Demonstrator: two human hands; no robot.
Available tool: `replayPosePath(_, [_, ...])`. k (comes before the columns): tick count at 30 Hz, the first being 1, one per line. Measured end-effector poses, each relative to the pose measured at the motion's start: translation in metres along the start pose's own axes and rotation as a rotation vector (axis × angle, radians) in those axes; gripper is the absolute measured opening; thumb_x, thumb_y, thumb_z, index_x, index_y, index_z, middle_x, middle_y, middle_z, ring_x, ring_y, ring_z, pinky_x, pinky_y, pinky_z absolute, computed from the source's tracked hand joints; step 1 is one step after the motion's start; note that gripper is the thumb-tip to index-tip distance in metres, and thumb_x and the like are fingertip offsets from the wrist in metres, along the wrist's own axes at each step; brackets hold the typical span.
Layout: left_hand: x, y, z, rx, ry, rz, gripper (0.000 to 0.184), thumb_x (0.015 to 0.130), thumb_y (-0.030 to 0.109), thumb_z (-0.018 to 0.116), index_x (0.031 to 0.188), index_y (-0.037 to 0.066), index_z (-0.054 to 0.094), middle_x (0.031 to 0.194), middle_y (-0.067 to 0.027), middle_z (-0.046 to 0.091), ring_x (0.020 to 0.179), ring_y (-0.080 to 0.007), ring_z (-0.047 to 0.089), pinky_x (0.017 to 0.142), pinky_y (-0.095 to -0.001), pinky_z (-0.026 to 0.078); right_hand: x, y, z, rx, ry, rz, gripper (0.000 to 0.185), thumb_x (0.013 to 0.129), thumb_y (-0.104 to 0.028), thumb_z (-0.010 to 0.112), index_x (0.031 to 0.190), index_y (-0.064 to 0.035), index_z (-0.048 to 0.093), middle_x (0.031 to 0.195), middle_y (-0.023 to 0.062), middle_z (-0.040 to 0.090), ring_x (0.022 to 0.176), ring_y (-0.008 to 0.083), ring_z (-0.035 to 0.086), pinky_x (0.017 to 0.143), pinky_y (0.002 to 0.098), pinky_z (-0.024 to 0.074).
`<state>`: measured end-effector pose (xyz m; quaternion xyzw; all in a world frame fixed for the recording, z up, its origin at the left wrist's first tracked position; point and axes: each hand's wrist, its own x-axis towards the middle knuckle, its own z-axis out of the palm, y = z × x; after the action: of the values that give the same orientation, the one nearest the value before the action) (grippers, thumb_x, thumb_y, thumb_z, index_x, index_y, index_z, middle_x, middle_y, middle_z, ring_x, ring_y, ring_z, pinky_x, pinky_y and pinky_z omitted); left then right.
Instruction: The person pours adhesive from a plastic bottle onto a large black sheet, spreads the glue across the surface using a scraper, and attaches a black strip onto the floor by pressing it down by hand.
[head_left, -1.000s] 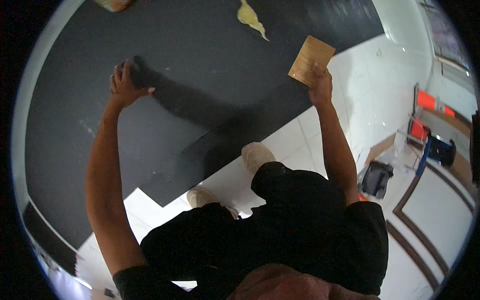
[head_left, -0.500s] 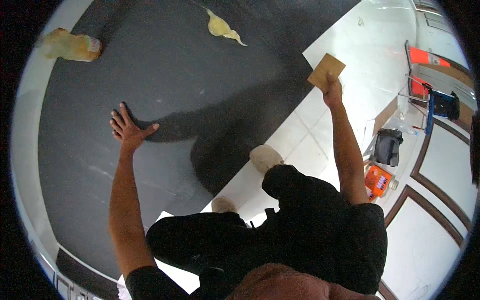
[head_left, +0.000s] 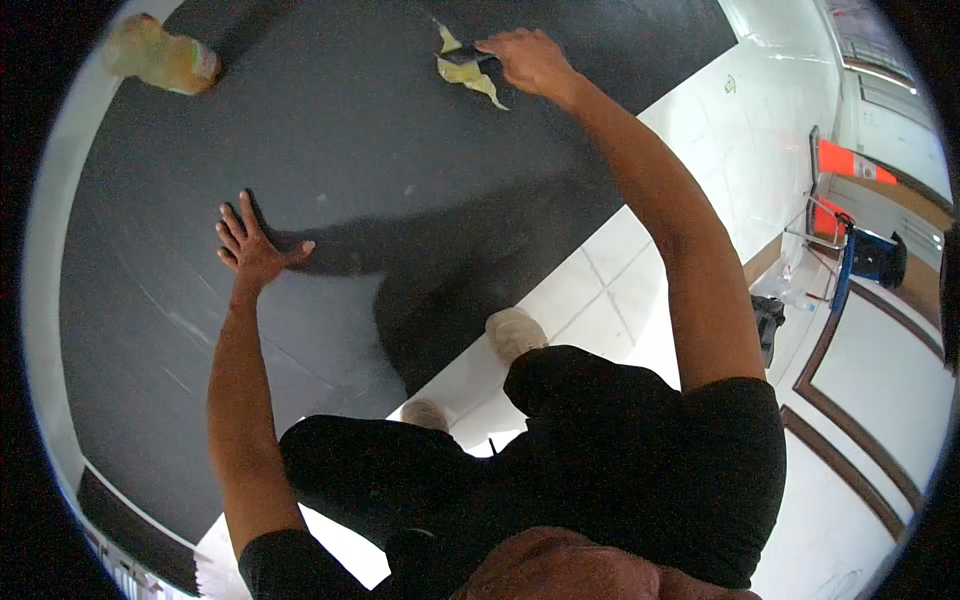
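Note:
My left hand [head_left: 255, 248] lies flat with fingers spread on the dark sheet [head_left: 300, 130]. Near the top, my right hand [head_left: 530, 62] is closed around a thin, dark-looking piece [head_left: 468, 56], seen nearly edge-on. That piece meets the yellowish paste [head_left: 470, 76] smeared on the sheet, and paste shows on both sides of it. The wooden-coloured face of the flat piece is turned out of sight. A bottle [head_left: 165, 58] with yellow-brown contents lies at the upper left, by the sheet's pale border.
White floor tiles [head_left: 610, 300] run along the sheet's lower right edge, with my shoes [head_left: 515, 335] there. Orange cones [head_left: 850, 162], a blue-and-black object [head_left: 875, 258] and a dark bag [head_left: 768, 325] stand at the right, beside white panels with brown trim [head_left: 875, 375].
My right hand has swung up and left from over the tiles to the yellowish paste, turning the flat piece edge-on. My left hand remains spread on the sheet.

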<state>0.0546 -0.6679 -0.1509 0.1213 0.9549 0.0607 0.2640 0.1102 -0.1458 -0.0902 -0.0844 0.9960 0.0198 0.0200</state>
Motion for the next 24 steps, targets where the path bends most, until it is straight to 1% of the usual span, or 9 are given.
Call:
replayPosePath(2, [-0.001, 0.0, -0.003, 0.005, 0.0, -0.006, 0.154, 0.046, 0.071, 0.089, 0.158, 0.034, -0.01, 0.164, -0.0199, -0.016, 0.149, -0.0467, -0.016, 0.112, -0.0725, 0.001, 0.015, -0.01, -0.006, 0.07, -0.072, 0.034, 0.043, 0.087, -0.005, 0.052, 0.128, -0.0129, 0.063, 0.131, 0.0079, 0.064, 0.118, 0.0314, 0.06, 0.1, 0.048, 0.0469])
replayPosePath(4, [-0.004, 0.006, -0.011, -0.052, -0.003, -0.016, 0.154, 0.045, 0.069, 0.09, 0.158, 0.035, -0.009, 0.165, -0.018, -0.015, 0.15, -0.044, -0.015, 0.113, -0.0705, 0.0, 0.012, -0.007, -0.006, 0.019, -0.267, -0.066, 0.042, 0.082, -0.018, 0.066, 0.124, -0.0167, 0.065, 0.127, 0.0082, 0.065, 0.115, 0.0303, 0.062, 0.094, 0.0516, 0.05])
replayPosePath(7, [-0.002, 0.0, -0.003, -0.06, 0.045, -0.002, 0.154, 0.044, 0.066, 0.092, 0.158, 0.035, -0.008, 0.165, -0.017, -0.014, 0.151, -0.0417, -0.014, 0.114, -0.0689, -0.001, -0.065, 0.018, 0.024, 0.006, -0.095, -0.211, 0.041, 0.083, -0.018, 0.066, 0.123, -0.017, 0.065, 0.131, 0.0068, 0.064, 0.12, 0.0292, 0.06, 0.098, 0.0515, 0.0481])
replayPosePath(13, [-0.007, 0.004, -0.009, -0.121, 0.057, -0.015, 0.151, 0.044, 0.06, 0.094, 0.159, 0.037, -0.001, 0.166, -0.0141, -0.011, 0.151, -0.0419, -0.011, 0.114, -0.069, 0.0, -0.224, -0.015, 0.008, 0.002, -0.411, 0.18, 0.054, 0.082, -0.009, 0.061, 0.135, -0.0136, 0.056, 0.141, 0.0121, 0.055, 0.126, 0.0378, 0.054, 0.106, 0.0512, 0.044])
replayPosePath(17, [-0.004, 0.0, -0.006, -0.129, 0.055, -0.033, 0.15, 0.044, 0.058, 0.094, 0.158, 0.038, -0.001, 0.167, -0.0129, -0.011, 0.151, -0.0423, -0.01, 0.114, -0.0692, 0.001, -0.192, -0.054, -0.011, 0.109, -0.582, 0.628, 0.042, 0.089, -0.011, 0.054, 0.131, -0.0078, 0.055, 0.127, 0.0191, 0.061, 0.114, 0.0408, 0.061, 0.092, 0.0526, 0.0501])
replayPosePath(19, [-0.003, 0.001, -0.008, -0.119, 0.031, -0.047, 0.15, 0.044, 0.059, 0.094, 0.158, 0.038, -0.001, 0.167, -0.0128, -0.01, 0.151, -0.043, -0.009, 0.114, -0.07, 0.002, -0.16, -0.055, 0.0, 0.323, -0.48, 1.075, 0.036, 0.09, -0.015, 0.055, 0.123, -0.001, 0.057, 0.116, 0.0243, 0.064, 0.109, 0.0413, 0.063, 0.083, 0.0519, 0.0528])
replayPosePath(22, [-0.004, 0.001, -0.007, -0.113, 0.049, -0.028, 0.15, 0.043, 0.059, 0.094, 0.158, 0.038, 0.0, 0.167, -0.0125, -0.01, 0.151, -0.044, -0.009, 0.113, -0.0708, 0.003, -0.109, -0.024, 0.049, 1.155, 0.061, 1.372, 0.015, 0.088, -0.013, 0.055, 0.089, -0.0002, 0.063, 0.08, 0.0151, 0.063, 0.07, 0.025, 0.065, 0.053, 0.0395, 0.0508])
replayPosePath(23, [-0.004, 0.001, -0.007, -0.11, 0.042, -0.034, 0.15, 0.043, 0.059, 0.094, 0.158, 0.038, 0.0, 0.167, -0.0125, -0.01, 0.151, -0.044, -0.009, 0.113, -0.0708, 0.003, -0.069, -0.023, 0.035, 1.17, 0.19, 1.421, 0.012, 0.087, -0.009, 0.057, 0.079, -0.0011, 0.061, 0.071, 0.0112, 0.059, 0.059, 0.0201, 0.058, 0.047, 0.0354, 0.0476])
replayPosePath(24, [-0.004, 0.002, -0.008, -0.119, 0.058, -0.022, 0.151, 0.043, 0.059, 0.094, 0.158, 0.038, 0.0, 0.167, -0.0124, -0.01, 0.151, -0.0443, -0.009, 0.113, -0.0711, 0.003, -0.04, -0.013, 0.033, 1.138, 0.223, 1.352, 0.009, 0.087, -0.011, 0.057, 0.085, -0.002, 0.06, 0.078, 0.0127, 0.06, 0.067, 0.0229, 0.059, 0.053, 0.0377, 0.0481])
